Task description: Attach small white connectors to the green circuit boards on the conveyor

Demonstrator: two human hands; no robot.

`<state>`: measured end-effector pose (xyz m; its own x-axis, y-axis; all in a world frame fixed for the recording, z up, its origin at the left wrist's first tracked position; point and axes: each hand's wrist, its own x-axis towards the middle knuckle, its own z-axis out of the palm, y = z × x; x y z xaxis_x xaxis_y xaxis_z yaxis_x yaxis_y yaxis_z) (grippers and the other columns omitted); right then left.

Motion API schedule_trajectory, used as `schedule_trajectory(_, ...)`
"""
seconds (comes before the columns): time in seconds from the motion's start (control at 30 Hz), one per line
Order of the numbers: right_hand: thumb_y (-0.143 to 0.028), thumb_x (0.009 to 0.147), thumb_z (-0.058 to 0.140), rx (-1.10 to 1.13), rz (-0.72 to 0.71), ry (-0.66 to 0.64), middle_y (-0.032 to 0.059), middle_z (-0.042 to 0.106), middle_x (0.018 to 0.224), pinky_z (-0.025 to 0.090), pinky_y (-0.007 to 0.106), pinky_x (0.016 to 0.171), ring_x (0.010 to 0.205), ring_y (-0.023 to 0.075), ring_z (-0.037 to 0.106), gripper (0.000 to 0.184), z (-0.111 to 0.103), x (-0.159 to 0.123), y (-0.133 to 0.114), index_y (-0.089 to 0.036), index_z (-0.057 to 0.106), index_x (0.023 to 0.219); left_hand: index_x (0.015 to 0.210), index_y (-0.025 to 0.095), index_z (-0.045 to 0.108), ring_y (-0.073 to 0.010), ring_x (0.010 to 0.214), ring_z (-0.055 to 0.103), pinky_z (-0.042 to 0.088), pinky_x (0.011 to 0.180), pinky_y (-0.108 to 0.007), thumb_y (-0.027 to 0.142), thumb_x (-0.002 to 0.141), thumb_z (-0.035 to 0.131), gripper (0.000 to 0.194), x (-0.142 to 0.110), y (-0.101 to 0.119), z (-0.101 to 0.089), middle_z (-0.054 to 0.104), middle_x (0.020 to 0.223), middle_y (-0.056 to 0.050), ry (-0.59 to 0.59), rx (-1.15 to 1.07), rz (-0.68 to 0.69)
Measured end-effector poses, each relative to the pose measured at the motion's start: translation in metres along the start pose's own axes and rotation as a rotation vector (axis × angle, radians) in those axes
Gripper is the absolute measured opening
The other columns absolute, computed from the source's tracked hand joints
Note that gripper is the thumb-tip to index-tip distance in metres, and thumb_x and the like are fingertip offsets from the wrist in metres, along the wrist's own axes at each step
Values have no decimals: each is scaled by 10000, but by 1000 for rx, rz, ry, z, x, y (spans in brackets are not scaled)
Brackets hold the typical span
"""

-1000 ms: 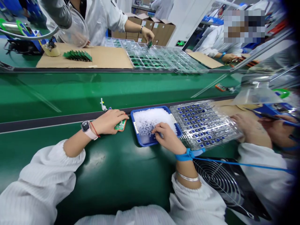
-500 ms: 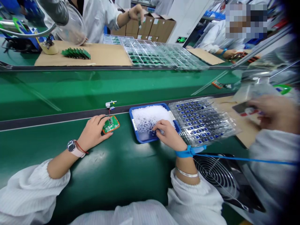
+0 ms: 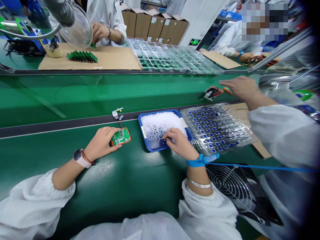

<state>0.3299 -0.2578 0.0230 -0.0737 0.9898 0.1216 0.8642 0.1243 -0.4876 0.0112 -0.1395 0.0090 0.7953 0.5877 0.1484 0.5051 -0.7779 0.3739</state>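
Note:
My left hand [image 3: 101,141] grips a green circuit board [image 3: 123,136] in an orange frame by its left side, thumb at the lower edge. Thin wires run from the board's top to a small white part [image 3: 115,115] lying on the dark bench edge. My right hand [image 3: 181,143] is over a blue tray [image 3: 150,147] of small white translucent pieces [image 3: 162,120]. Its thumb and fingertips are pinched together among the pieces at the tray's front; whatever lies between them is too small to make out. A blue wrist strap [image 3: 200,162] circles my right wrist.
Right of the tray lies a clear blister tray [image 3: 212,128] of blue-faced parts. A co-worker's hand [image 3: 243,88] reaches over the green belt [image 3: 150,90] near an orange-framed device [image 3: 213,93]. A fan [image 3: 227,185] sits lower right. Opposite, another person's hand [image 3: 100,31] works.
My left hand has shifted the board slightly right and down. The co-worker's hand at right has moved forward to the belt, where a device now lies. The opposite person's hand has moved down and left.

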Motion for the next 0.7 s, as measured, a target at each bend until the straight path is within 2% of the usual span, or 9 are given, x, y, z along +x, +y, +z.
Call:
schedule_trajectory(0.17, -52, 729, 472, 7, 2, -15, 56, 569, 790, 431, 374, 775, 824, 210, 525, 202, 1, 0, 1, -184, 624, 745, 1235, 193, 437, -278, 1081, 514, 384, 924, -436, 507, 818, 533, 531, -7, 4, -2, 567, 1189, -114, 6, 6, -1)
schedule_trajectory(0.33, -60, 752, 460, -3, -15, 27, 63, 562, 795, 428, 371, 769, 829, 211, 512, 205, 1, 0, -1, -178, 625, 773, 1220, 197, 454, -282, 1076, 512, 390, 913, -429, 500, 808, 546, 520, -10, 4, -3, 573, 1177, -106, 14, 9, -22)
schedule_trajectory(0.57, -69, 758, 468, 4, -31, 9, 62, 539, 798, 421, 362, 766, 825, 207, 507, 196, 10, 3, -6, -170, 630, 799, 1217, 186, 465, -288, 1078, 513, 397, 904, -429, 509, 802, 547, 532, -11, 3, -2, 575, 1176, -112, 28, 9, -49)
schedule_trajectory(0.7, -79, 761, 468, 12, -19, 22, 61, 543, 798, 424, 372, 768, 820, 209, 510, 192, 5, 3, -7, -179, 629, 794, 1219, 198, 459, -288, 1086, 508, 388, 916, -438, 515, 810, 535, 523, -11, 2, -3, 574, 1177, -110, 29, -4, -35)
